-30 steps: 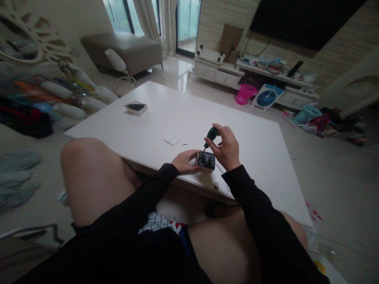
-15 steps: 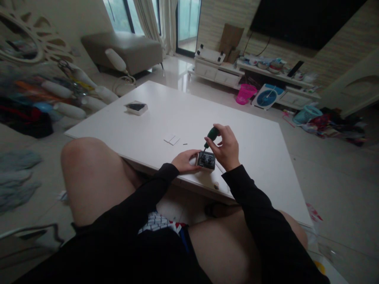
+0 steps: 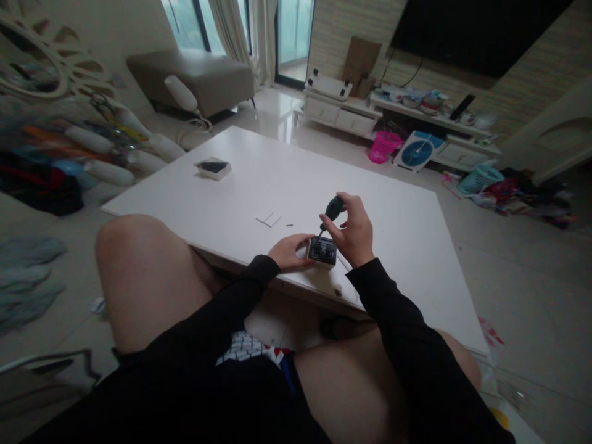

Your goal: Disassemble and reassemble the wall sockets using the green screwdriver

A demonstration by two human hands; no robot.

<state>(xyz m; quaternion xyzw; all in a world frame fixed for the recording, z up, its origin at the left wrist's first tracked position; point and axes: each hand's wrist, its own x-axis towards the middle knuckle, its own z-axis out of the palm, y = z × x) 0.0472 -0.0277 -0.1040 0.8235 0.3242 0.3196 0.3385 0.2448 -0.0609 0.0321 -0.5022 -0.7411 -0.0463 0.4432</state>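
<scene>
A small white box-shaped device with a black recessed face (image 3: 324,251) rests near the front edge of the white table (image 3: 259,157). My left hand (image 3: 292,251) grips it by its left side, thumb and fingers closed around it. Above it, my right hand (image 3: 355,229) holds a screwdriver (image 3: 332,211) by its dark green handle. The shaft slants down to the left, and its tip meets the upper left part of the black face. I cannot make out a screw there. A small brownish piece (image 3: 338,290) lies on the table just in front of the device.
Flat white pieces (image 3: 269,219) and a small dark strip (image 3: 289,225) lie left of the device. Further back on the left sits a white tray-like box with a dark top (image 3: 213,168). Beyond the table stand a pink basket (image 3: 385,147) and a blue-and-white fan (image 3: 419,151).
My right hand and the screwdriver handle have shifted very slightly. The left hand and the device stay in place.
</scene>
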